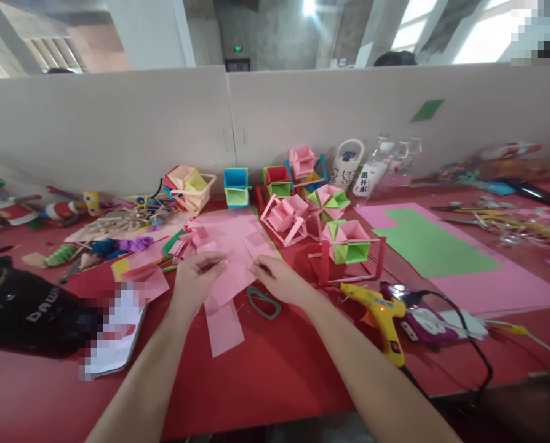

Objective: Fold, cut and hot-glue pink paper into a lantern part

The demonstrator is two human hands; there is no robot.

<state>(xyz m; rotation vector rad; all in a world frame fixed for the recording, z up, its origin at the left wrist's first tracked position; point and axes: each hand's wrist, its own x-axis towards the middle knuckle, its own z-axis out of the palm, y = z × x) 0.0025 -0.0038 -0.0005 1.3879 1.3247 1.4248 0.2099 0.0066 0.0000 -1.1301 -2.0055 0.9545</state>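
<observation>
Across the upper part of the frame runs a white partition (118,123), and below it spreads a red table (266,400) that takes up most of the rest. At right centre a green sheet (436,243) lies over larger pink paper (501,292), while a black tumbler (39,307) leans in from the left edge. Near the middle of the frame is the pink sheet (233,283), between the two hands, its lower corner overlapping another pink piece. The left hand (196,280) has thumb and fingers drawn nearly together on the sheet's left side; the right hand (277,277) pinches its right side, thumb against fingertips (how firmly either one presses, I cannot tell). Left of the left hand lies a phone (120,335), its screen blurred out; at lower right a yellow glue gun (379,307) rests beside a purple power strip (418,320). Above and right of the hands stand folded paper models, among them a pink-and-green one (351,243) in a red frame, with clear bottles (371,175) behind. Just below the sheet lie a narrow pink strip (224,332) and, touching distance from the right wrist, a green loop-shaped handle (275,314). Smallest is a green paper diamond (429,111) on the partition, upper right.
</observation>
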